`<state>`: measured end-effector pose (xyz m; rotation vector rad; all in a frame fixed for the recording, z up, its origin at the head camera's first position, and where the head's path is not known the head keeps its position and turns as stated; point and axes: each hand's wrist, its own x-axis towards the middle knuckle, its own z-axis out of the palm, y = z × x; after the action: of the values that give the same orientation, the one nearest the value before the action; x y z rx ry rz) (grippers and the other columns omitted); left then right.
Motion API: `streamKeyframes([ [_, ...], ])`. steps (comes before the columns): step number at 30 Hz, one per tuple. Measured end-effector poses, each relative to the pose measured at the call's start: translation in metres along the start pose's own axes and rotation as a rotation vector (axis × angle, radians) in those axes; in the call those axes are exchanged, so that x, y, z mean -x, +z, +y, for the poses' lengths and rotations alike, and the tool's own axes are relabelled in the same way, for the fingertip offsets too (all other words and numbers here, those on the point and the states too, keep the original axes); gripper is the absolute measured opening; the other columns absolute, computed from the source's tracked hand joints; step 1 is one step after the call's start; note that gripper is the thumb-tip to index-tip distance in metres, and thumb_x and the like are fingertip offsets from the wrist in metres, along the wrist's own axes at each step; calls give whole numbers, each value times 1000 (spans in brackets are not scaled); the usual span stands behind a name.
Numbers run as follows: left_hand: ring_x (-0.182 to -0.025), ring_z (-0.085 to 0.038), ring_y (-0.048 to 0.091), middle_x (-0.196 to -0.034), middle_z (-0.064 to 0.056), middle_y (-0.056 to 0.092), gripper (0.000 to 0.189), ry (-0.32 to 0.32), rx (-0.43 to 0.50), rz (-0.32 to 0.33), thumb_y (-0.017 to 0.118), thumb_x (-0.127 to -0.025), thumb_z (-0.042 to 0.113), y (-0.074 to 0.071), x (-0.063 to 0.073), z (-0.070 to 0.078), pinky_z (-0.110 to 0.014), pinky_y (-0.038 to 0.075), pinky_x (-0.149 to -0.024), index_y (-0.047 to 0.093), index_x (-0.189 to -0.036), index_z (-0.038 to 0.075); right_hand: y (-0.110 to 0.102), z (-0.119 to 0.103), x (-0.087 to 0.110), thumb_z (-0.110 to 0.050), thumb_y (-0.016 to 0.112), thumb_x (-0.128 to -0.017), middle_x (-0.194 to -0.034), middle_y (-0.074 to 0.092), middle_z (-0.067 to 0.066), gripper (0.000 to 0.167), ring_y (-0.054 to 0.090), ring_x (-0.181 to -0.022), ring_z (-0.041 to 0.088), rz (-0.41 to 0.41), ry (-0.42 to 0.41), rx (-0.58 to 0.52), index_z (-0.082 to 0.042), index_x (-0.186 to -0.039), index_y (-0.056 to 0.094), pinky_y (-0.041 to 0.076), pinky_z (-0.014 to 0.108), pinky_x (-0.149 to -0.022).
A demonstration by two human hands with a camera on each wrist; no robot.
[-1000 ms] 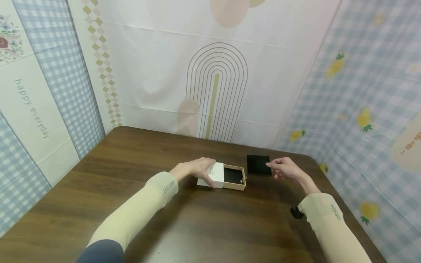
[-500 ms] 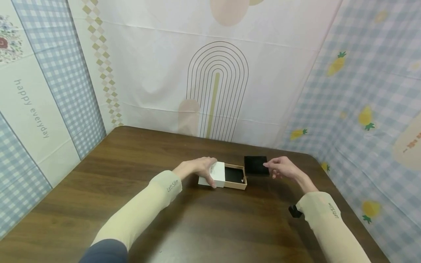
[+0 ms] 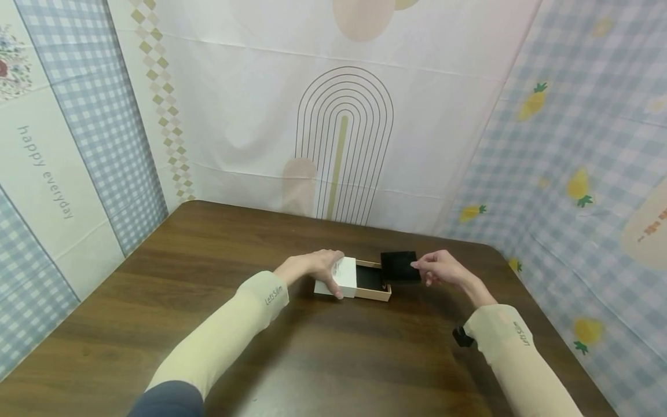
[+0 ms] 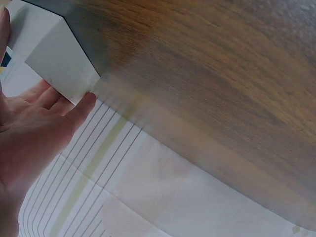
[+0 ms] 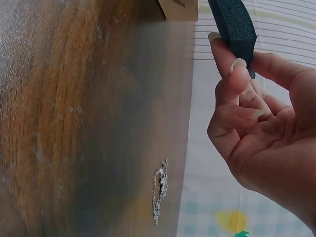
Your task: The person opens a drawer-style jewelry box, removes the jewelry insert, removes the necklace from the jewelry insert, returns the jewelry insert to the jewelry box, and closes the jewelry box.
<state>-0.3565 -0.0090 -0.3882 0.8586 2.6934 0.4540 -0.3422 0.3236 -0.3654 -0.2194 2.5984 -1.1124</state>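
Observation:
My left hand (image 3: 315,267) grips the white outer sleeve (image 3: 346,279) of a sliding box, thumb on the near side and fingers at the far side. A brown cardboard drawer (image 3: 373,294) sticks out of the sleeve's right end, with a black lining inside. Between thumb and fingers, my right hand (image 3: 442,269) pinches a thin black foam pad (image 3: 399,267). Tilted, the pad hangs over the drawer's right end and hides part of it. In the right wrist view the rough pad (image 5: 237,27) shows edge-on, near the drawer's corner (image 5: 181,9).
A silver chain (image 5: 161,190) lies on the table below the right hand in the right wrist view. The brown wooden table (image 3: 312,353) ends at a white patterned cloth (image 3: 245,116) behind; a blue checked cloth (image 3: 552,202) hangs at the right.
My right hand has moved left with the black foam pad, from beside the drawer to over its right end. The left hand keeps its grip on the sleeve.

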Motion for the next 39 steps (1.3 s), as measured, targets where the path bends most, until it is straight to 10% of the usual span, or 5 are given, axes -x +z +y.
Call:
streamKeyframes([
  [39, -98, -16, 52, -105, -1, 58, 86, 25, 20, 3, 88, -63, 44, 0, 0, 0, -31, 47, -88, 47, -131, 10, 13, -12, -12, -20, 60, -95, -53, 55, 1, 26, 51, -47, 14, 4, -107, 170, 0, -80, 65, 37, 25, -42],
])
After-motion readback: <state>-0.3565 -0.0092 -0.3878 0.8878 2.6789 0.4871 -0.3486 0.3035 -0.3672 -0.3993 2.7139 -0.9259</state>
